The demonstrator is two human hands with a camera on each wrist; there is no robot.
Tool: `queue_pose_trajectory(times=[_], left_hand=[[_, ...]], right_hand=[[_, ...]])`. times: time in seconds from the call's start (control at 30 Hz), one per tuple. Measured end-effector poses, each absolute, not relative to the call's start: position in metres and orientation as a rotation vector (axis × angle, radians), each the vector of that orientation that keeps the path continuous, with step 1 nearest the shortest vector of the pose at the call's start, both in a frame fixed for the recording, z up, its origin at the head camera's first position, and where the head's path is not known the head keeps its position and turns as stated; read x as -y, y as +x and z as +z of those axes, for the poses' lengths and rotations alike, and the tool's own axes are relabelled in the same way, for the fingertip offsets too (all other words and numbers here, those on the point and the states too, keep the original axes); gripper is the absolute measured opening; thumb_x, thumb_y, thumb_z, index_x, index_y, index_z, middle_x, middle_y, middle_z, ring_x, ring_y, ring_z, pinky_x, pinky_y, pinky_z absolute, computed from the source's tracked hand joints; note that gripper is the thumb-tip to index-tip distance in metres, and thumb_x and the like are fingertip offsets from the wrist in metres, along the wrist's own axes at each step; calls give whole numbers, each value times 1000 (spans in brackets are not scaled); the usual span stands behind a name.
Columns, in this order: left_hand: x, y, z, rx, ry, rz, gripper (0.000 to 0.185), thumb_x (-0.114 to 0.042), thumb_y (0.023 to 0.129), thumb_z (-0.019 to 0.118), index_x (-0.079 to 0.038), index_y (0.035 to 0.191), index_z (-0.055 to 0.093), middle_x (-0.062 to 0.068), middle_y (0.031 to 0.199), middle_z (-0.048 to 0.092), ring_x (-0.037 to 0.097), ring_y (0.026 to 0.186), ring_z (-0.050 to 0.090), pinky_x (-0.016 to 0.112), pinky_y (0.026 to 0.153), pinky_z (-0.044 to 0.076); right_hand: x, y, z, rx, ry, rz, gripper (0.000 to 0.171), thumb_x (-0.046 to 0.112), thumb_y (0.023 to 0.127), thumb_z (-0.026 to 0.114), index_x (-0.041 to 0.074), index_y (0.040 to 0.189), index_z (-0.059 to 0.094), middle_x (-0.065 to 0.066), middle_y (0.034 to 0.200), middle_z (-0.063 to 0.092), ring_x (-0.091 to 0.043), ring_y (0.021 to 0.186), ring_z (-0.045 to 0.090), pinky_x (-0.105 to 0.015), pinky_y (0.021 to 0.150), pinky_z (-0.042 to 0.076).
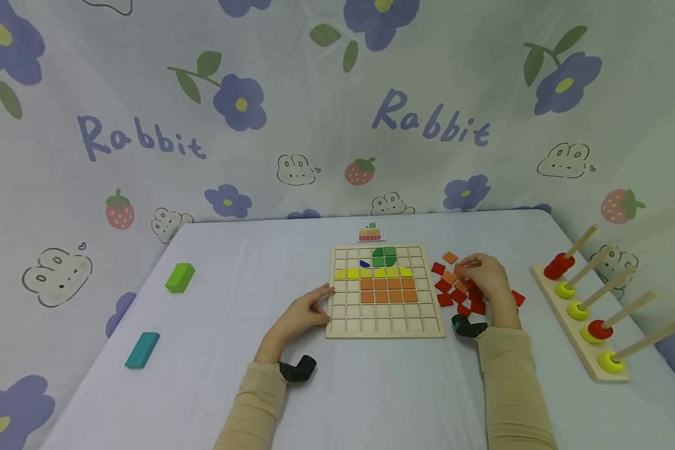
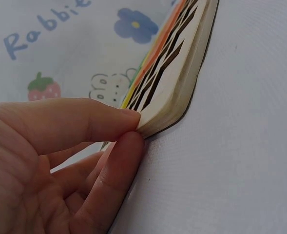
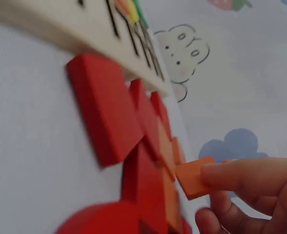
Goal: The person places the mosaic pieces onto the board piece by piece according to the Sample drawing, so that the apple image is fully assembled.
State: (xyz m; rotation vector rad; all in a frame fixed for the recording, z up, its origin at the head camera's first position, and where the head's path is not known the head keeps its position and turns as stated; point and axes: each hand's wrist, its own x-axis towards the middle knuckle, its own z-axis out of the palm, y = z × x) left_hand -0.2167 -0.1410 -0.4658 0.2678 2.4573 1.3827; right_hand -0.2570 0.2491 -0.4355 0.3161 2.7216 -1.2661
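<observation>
A wooden grid board point(image 1: 384, 328) lies on the table, with green, blue, yellow and orange tiles set in its upper rows. My left hand point(image 1: 309, 307) pinches the board's left edge point(image 2: 162, 109) between thumb and finger. To the right of the board is a pile of red and orange square tiles point(image 1: 455, 290). My right hand point(image 1: 486, 275) is over that pile and pinches an orange tile point(image 3: 194, 178) at its fingertips. Red tiles point(image 3: 106, 114) lie beside the board's edge in the right wrist view.
A small pattern card point(image 1: 370, 231) lies behind the board. A green block point(image 1: 180, 277) and a teal block point(image 1: 142, 349) sit at the left. A wooden peg rack point(image 1: 582, 315) with red and yellow rings stands at the right. A flowered cloth hangs behind the table.
</observation>
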Motion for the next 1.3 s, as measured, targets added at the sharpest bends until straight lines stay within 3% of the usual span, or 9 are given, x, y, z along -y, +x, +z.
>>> queue_pose_trajectory(times=[0.13,0.37,0.6,0.83,1.0,1.13,1.3], left_hand=[[141,-217,-467,-2455,266,1390,67,0,74,69,-12,136,48,4,148,32,14,71,48,24,60,40],[141,-218,-466,-2453,278,1392,67,-1,75,70,-12,136,47,5,149,32,14,72,48,24,62,41],[140,-217,-465,-2433,309,1411,66,-1,75,69,-9,137,46,9,149,31,14,72,48,24,61,40],[139,-214,-460,-2444,308,1400,66,0,75,69,-6,136,46,12,147,32,15,71,47,24,60,39],[140,-214,-461,-2444,315,1405,65,-2,75,69,-6,136,46,10,148,32,14,72,48,23,60,40],[143,-215,-466,-2440,308,1417,65,-4,75,69,-10,136,48,6,148,32,14,73,50,24,62,41],[144,-214,-464,-2423,311,1431,64,-4,75,69,-10,136,48,8,149,31,15,73,49,25,63,41]], right_hand=[[-245,-260,-432,-2563,333,-1522,42,23,86,61,1,120,53,-18,116,53,-28,97,49,-35,79,42],[-221,-266,-425,-2111,395,-1979,36,25,82,70,11,114,59,5,96,57,-13,85,55,-24,79,49],[-187,-266,-423,-1997,183,-2062,30,10,87,63,-1,114,58,7,86,63,-8,76,60,-20,73,50],[-141,-266,-424,-2089,41,-1954,32,6,86,63,-8,115,58,1,88,66,-9,76,62,-28,78,51],[-101,-270,-433,-2347,8,-1710,21,7,82,67,2,103,67,-9,101,64,-16,85,59,-30,78,50],[-80,-269,-439,-2522,-97,-1529,12,11,79,71,8,91,70,-5,93,66,-18,84,57,-30,74,47],[-65,-265,-442,-2705,-195,-1312,9,13,78,72,12,87,70,0,84,66,-16,76,57,-32,70,46]])
